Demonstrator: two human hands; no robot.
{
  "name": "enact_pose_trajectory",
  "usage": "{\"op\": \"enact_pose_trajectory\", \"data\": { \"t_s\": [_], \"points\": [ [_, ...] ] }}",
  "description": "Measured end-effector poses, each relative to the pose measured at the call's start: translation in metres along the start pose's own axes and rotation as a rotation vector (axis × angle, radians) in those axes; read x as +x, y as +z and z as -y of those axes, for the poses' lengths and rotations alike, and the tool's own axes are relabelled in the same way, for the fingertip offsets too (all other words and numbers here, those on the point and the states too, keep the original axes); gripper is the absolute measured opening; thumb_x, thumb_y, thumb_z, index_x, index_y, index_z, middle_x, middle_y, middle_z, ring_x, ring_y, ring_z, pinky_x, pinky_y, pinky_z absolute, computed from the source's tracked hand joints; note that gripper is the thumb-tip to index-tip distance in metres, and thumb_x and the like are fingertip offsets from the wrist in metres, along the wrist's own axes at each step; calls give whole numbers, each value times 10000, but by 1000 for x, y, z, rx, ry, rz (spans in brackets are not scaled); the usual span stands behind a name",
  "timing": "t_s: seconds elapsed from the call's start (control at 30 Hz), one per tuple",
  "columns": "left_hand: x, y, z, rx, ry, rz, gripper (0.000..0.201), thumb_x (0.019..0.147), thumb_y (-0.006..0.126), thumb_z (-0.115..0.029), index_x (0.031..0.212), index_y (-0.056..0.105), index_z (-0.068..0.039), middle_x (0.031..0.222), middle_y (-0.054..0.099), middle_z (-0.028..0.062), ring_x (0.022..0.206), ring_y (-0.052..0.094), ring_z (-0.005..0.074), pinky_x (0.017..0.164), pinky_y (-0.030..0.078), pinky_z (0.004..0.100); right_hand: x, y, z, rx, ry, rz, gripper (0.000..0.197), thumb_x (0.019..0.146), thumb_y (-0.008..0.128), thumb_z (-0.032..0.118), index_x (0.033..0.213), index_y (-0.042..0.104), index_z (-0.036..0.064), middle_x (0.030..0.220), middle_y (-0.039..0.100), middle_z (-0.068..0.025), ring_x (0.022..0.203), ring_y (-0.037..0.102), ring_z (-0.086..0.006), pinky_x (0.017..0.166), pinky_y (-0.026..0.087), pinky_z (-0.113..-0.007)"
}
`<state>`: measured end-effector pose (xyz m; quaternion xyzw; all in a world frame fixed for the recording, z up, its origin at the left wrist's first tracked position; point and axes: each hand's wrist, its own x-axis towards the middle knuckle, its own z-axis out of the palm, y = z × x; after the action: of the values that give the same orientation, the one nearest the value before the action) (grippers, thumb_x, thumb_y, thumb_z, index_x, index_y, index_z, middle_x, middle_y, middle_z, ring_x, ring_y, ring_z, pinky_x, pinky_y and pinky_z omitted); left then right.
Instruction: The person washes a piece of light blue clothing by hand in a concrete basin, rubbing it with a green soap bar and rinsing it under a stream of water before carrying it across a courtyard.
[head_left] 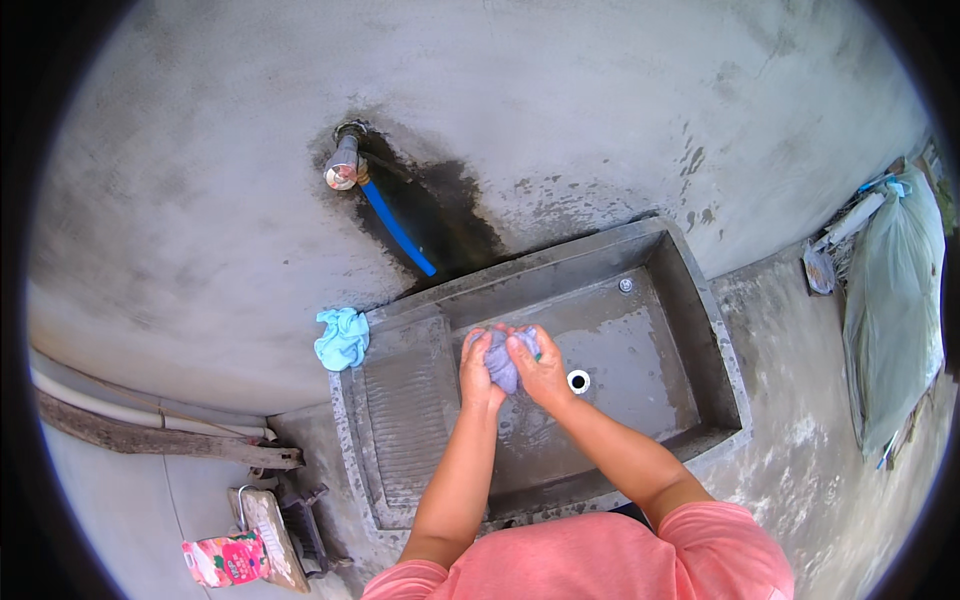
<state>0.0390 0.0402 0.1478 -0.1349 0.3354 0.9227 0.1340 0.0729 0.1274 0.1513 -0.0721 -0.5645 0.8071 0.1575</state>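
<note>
A bunched greyish-lavender cloth [502,362] is squeezed between my two hands above the concrete wash sink [720,345]. My left hand [476,368] wraps round its left side, and my right hand [540,372] grips it from the right with the thumb laid across. A small bit of green shows by the right fingers; I cannot make out what it is. Below and to the right of my hands lies a white ring with a dark centre [579,381] on the wet basin floor. The ridged washboard [405,420] forms the sink's left part.
A light blue cloth [342,338] lies crumpled on the sink's far left corner. From the wall tap [343,170] hangs a blue hose [398,228]. A pink packet [225,560] rests at lower left, below a wooden beam [165,435]. At right stands a large translucent plastic bag [890,310].
</note>
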Motion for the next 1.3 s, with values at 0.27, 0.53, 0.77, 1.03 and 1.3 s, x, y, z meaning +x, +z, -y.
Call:
{"op": "enact_pose_trajectory", "data": {
  "t_s": [0.27,0.53,0.77,1.03,1.3],
  "points": [
    [-48,19,18,1167,866,270,209,679,618,16,845,518,-61,964,557,131,903,550,248,819,436,350,-20,-28,-5,1126,788,44,239,848,520,317,905,542,86,874,570,-69,870,554,-196,803,463,-348],
    [-105,40,5,1520,1206,928,142,553,637,-115,689,597,-107,938,594,94,933,557,275,821,453,391,-22,-55,2,719,1182,623,215,856,532,267,911,541,60,833,581,-43,750,567,-130,670,474,-274],
    [-119,41,9,1564,1219,1224,150,489,593,-162,618,527,-122,825,573,42,794,557,221,679,466,336,-15,-45,37,9,1159,940,325,804,620,360,825,569,40,744,551,-14,660,523,-101,569,443,-272],
    [-115,35,25,1701,1315,1428,128,595,538,-234,643,501,-120,772,514,56,780,533,224,723,420,344,-14,-34,31,-396,966,1182,310,839,551,347,766,615,53,743,577,-17,680,505,-117,625,413,-278],
    [-104,-2,65,1844,1258,1529,112,642,519,-232,631,495,-123,749,495,43,761,520,208,690,403,333,-23,-28,-18,-1116,515,1395,152,698,551,158,784,628,59,762,619,-58,685,557,-173,640,438,-336]
  ]
}}
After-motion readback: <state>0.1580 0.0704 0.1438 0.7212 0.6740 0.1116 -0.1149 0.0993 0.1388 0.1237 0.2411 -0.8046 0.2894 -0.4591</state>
